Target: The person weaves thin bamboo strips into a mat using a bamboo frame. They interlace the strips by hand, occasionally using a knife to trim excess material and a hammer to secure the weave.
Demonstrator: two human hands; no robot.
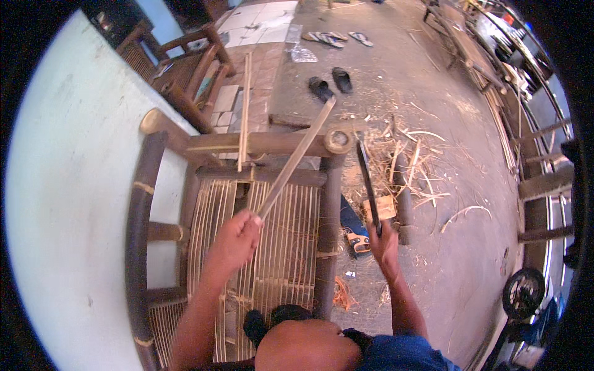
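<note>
A strip (297, 153) of pale wood or bamboo slants above the bench (328, 247), its tip past the far rail (266, 143) — the left hand (237, 244) has its fingers wrapped around the near end. Held at one end, it could twist; a stray sweep of the dark blade (367, 176) could nick that hand. The strip looks flat, narrow and straight. Right of the bench, the right hand (385, 247) grasps the blade's near end, before scattered shavings (427, 167).

Pale wall (74, 185) left, brown floor (458, 272), white tiles (266, 20) beyond
</note>
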